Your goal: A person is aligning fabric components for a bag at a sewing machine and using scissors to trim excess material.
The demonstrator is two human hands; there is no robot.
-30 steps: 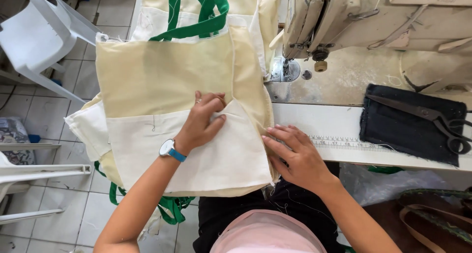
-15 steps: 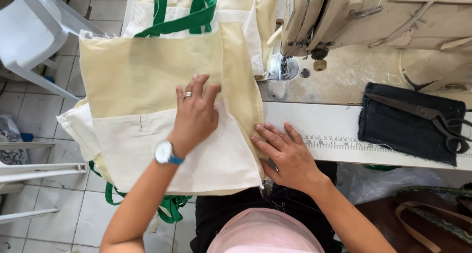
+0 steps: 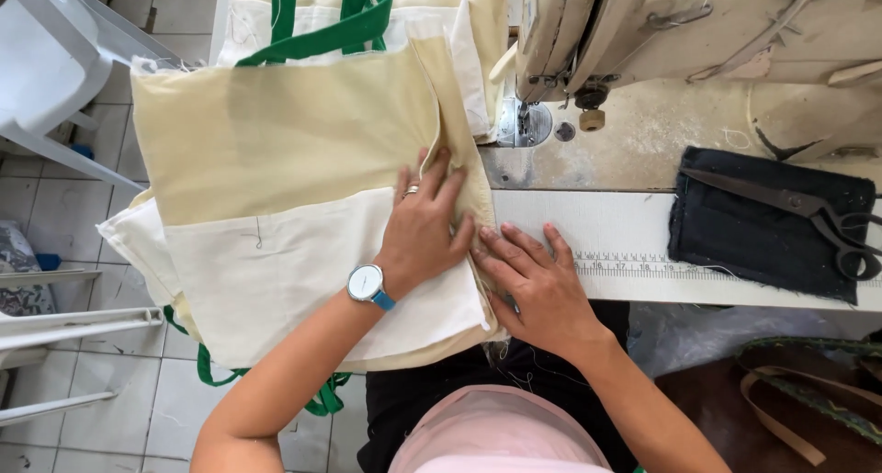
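Two bare hands press flat on a cream cloth bag [image 3: 276, 207] with green straps [image 3: 354, 18], spread over the sewing table [image 3: 625, 225] edge. Left hand [image 3: 423, 230], fingers spread and gripping nothing, lies on the bag's right part; right hand [image 3: 533, 280], likewise flat and spread, rests on the bag's folded right edge, fingertips touching the left hand. Bag's interior is hidden; lower straps hang partly concealed beneath it. Sewing machine [image 3: 661, 32] is cut off above. Scissors [image 3: 790, 207] lie on dark fabric [image 3: 753, 243], well apart.
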